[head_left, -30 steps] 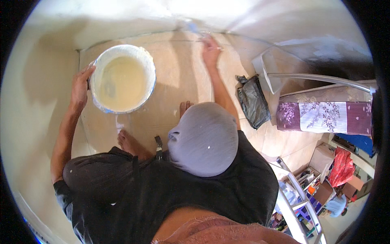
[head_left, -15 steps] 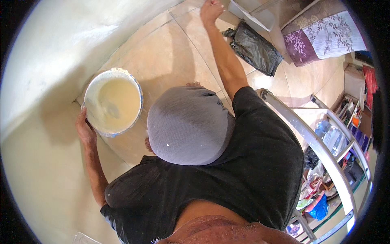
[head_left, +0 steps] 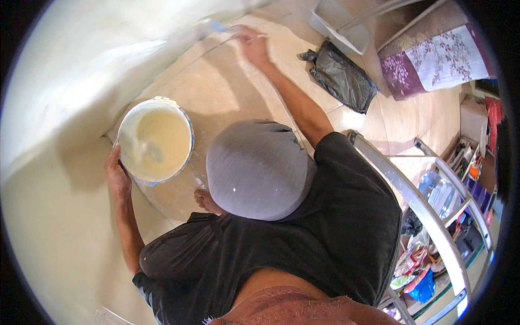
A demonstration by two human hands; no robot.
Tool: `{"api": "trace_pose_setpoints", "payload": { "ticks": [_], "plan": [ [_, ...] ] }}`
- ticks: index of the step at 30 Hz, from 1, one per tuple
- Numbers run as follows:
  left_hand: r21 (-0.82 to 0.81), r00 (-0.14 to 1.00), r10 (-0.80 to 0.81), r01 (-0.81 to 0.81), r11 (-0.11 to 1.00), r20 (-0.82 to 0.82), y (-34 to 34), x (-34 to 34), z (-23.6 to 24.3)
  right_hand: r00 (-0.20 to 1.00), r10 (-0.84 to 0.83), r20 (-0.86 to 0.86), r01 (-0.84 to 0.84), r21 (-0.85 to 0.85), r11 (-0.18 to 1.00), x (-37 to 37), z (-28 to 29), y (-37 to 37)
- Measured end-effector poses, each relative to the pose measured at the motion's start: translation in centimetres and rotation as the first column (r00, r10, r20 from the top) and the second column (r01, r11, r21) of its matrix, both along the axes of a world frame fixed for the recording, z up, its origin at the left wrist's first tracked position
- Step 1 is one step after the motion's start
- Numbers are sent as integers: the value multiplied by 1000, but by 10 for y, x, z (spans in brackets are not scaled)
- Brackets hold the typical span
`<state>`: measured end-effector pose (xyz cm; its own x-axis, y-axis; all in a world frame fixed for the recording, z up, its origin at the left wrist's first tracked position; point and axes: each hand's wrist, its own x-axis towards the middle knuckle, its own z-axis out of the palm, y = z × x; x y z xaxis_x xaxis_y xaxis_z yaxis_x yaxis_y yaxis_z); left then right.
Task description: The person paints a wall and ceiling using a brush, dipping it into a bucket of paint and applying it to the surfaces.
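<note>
Left hand (head_left: 118, 174) grips the bucket (head_left: 128, 127), right hand (head_left: 253, 46) wraps round a blurred brush-like tool (head_left: 216, 26) by the wall (head_left: 135, 49)! Light, even strokes should serve best here.

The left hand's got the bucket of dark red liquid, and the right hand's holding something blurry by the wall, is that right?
Not quite. The liquid is pale cream, not dark red, as the head view shows. The left hand has the bucket, and the right hand holds something blurry by the wall.
</note>
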<state>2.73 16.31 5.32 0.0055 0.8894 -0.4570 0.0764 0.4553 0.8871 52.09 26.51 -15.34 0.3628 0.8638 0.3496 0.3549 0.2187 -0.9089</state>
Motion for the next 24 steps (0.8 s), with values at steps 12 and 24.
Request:
{"api": "trace_pose_setpoints", "payload": {
  "ticks": [12,24],
  "plan": [
    [137,978,37,-9,991,-206,-13,13,11,874,-478,91,478,14,878,48,52,11],
    [197,974,90,-48,979,-209,-16,15,4,916,399,35,-389,-164,907,-66,72,-32]
  ]
}}
